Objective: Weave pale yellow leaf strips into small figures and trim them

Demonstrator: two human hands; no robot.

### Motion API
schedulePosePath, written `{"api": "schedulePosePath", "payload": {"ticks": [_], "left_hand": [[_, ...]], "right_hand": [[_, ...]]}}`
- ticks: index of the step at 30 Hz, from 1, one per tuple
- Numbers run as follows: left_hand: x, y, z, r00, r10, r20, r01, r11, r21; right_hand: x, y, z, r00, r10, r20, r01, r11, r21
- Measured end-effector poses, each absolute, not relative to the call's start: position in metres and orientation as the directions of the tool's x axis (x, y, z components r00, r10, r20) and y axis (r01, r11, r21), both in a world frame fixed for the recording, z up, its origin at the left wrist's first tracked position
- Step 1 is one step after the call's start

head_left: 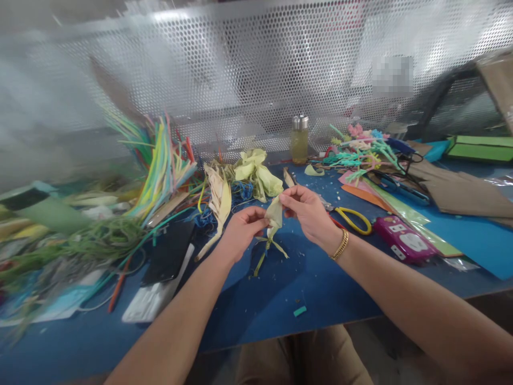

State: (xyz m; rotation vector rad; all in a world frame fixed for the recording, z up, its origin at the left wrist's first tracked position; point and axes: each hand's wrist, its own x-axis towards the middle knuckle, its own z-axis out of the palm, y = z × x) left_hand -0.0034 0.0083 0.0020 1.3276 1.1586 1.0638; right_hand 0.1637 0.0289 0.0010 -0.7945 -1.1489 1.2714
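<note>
Over the middle of the blue table, a pale green piece of corn husk [274, 214] is pinched between my two hands. My left hand [247, 229] grips its left side with the fingertips. My right hand [303, 209], a gold bracelet at its wrist, pinches its upper right edge. Narrow green strips [266, 251] hang or lie just below the husk; I cannot tell whether they are joined to it. A dry husk [219, 206] lies left of my left hand, and a crumpled pale green husk bundle [258, 174] sits behind both hands.
Yellow-handled scissors [355, 220] and a magenta box [403, 239] lie right of my right hand. A black phone [168, 254] rests at left beside bundled colourful stems [160, 166]. A bottle [300, 140] stands near the perforated metal screen [256, 75]. A teal scrap [300, 311] lies near the front edge.
</note>
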Motion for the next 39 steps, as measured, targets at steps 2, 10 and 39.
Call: {"api": "schedulePosePath", "payload": {"ticks": [2,10,39], "left_hand": [[-0.003,0.008,0.002,0.137,0.990,-0.009,0.079,-0.001,0.997],[-0.003,0.008,0.002,0.081,0.996,-0.024,0.013,0.023,1.000],[0.004,0.003,0.006,-0.052,0.996,-0.078,-0.427,0.048,0.903]], "right_hand": [[0.165,0.030,0.001,-0.077,0.978,0.191,-0.317,0.158,-0.935],[0.164,0.031,-0.002,-0.080,0.981,0.177,-0.306,0.145,-0.941],[0.152,0.027,-0.009,-0.103,0.685,0.722,0.488,0.667,-0.563]]}}
